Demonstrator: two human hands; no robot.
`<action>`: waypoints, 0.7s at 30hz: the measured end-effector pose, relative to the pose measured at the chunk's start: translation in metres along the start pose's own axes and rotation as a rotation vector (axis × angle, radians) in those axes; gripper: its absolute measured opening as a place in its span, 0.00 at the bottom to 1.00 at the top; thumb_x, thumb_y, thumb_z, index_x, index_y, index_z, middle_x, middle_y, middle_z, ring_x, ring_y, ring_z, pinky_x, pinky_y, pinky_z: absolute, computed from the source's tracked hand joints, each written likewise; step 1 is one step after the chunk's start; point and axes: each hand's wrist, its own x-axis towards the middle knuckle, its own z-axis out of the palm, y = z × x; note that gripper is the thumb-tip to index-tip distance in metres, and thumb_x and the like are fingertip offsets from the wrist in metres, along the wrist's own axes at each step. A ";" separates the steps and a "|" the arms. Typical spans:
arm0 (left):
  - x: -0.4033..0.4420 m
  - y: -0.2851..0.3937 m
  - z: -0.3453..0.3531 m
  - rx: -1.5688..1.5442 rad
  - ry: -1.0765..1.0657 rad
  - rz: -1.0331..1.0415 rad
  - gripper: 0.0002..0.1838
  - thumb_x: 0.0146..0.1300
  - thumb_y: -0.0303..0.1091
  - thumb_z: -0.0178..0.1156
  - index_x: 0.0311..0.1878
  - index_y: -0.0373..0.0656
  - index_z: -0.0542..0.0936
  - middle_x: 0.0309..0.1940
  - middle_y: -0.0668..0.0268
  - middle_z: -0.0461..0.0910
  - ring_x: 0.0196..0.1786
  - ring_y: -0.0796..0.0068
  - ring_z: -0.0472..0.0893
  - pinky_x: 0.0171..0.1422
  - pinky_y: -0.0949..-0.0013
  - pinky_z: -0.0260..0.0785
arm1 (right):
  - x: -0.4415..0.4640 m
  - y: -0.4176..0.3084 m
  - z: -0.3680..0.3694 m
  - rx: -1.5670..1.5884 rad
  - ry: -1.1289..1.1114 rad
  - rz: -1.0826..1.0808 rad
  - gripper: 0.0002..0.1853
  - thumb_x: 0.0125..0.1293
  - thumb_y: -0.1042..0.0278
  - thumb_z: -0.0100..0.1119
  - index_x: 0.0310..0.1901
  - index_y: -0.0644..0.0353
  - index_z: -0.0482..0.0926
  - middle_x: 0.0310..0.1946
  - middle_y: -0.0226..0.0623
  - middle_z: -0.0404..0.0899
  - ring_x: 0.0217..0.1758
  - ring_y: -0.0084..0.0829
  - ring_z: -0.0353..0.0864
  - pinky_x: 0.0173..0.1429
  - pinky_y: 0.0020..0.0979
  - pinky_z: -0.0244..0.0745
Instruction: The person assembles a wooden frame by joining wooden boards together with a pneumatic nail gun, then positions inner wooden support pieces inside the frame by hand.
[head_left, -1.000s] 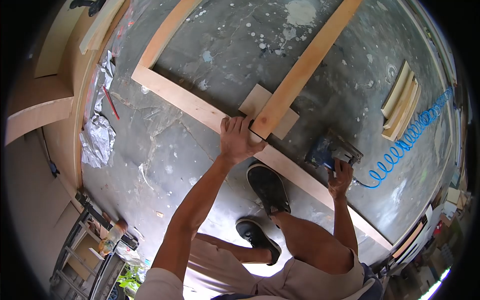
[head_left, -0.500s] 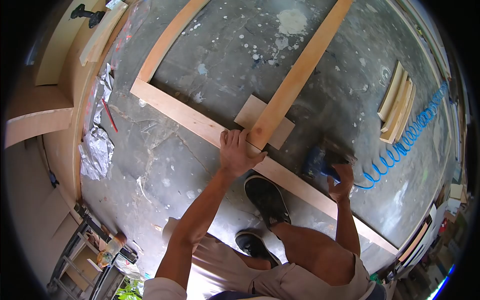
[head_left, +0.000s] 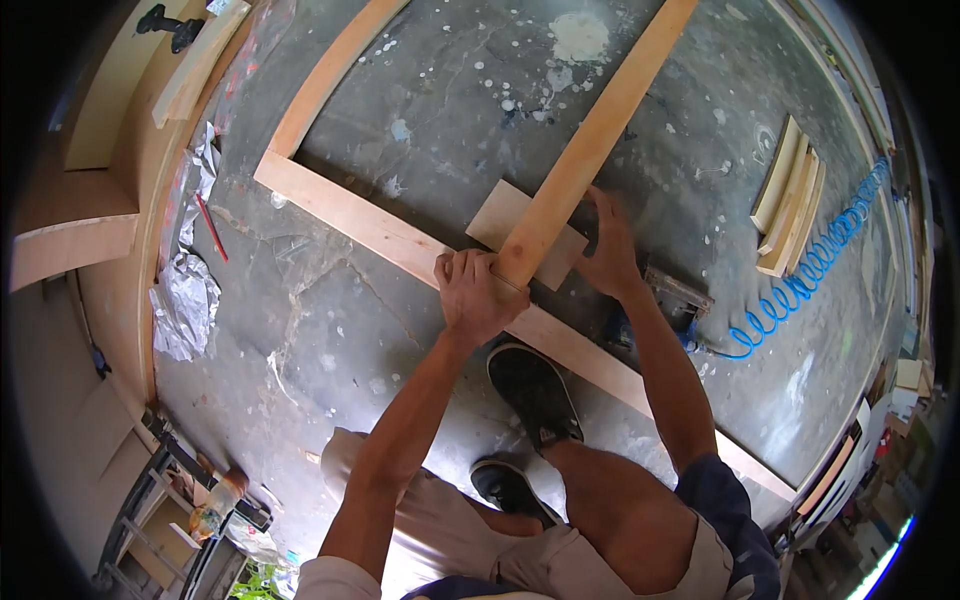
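Observation:
My left hand (head_left: 478,298) is closed over the edge of a long wooden board (head_left: 360,222), right where the end of a second plank (head_left: 590,150) butts against it. Beneath that plank lies a square plywood piece (head_left: 497,214), sticking out on both sides. My right hand (head_left: 612,245) is open, its fingers apart, beside the plank and the plywood's right corner. I cannot tell whether its fingertips touch the wood. A blue air nailer (head_left: 640,330) rests on the floor behind my right forearm, partly hidden by it.
A coiled blue air hose (head_left: 810,275) runs from the nailer to the right. Several short wood strips (head_left: 790,200) lie beyond it. Another plank (head_left: 325,85) meets the long board's left end. Crumpled foil (head_left: 188,305), a red pencil-like stick (head_left: 212,228) and a drill (head_left: 170,28) are leftward.
My right hand has let go of the nailer, leaving it on the floor, and has moved up and left to the plank. My left hand stays on the joint.

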 end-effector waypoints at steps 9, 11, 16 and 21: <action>-0.007 -0.006 0.008 -0.010 0.133 0.089 0.35 0.40 0.47 0.78 0.50 0.42 0.73 0.46 0.60 0.74 0.56 0.56 0.71 0.69 0.44 0.51 | -0.047 -0.029 0.019 0.041 -0.169 0.056 0.63 0.39 0.61 0.80 0.77 0.57 0.50 0.64 0.46 0.69 0.71 0.50 0.62 0.76 0.50 0.51; -0.006 -0.006 0.006 0.008 0.103 0.102 0.36 0.41 0.47 0.77 0.51 0.41 0.73 0.47 0.59 0.73 0.56 0.56 0.70 0.68 0.44 0.51 | -0.048 -0.027 0.019 0.107 -0.177 0.043 0.63 0.39 0.63 0.81 0.77 0.55 0.51 0.65 0.44 0.69 0.72 0.49 0.62 0.77 0.49 0.49; -0.005 -0.004 0.003 0.027 0.072 0.097 0.37 0.43 0.48 0.76 0.53 0.38 0.72 0.49 0.57 0.72 0.58 0.54 0.70 0.69 0.43 0.51 | -0.053 -0.020 0.014 0.236 -0.239 0.049 0.57 0.44 0.68 0.79 0.76 0.52 0.53 0.67 0.41 0.71 0.74 0.47 0.61 0.77 0.48 0.48; -0.004 -0.001 0.001 0.074 0.071 0.116 0.36 0.47 0.49 0.74 0.53 0.37 0.71 0.50 0.54 0.72 0.57 0.52 0.70 0.68 0.42 0.54 | -0.048 -0.014 0.029 0.256 -0.180 0.060 0.48 0.49 0.67 0.77 0.71 0.55 0.59 0.64 0.42 0.74 0.69 0.45 0.70 0.72 0.44 0.59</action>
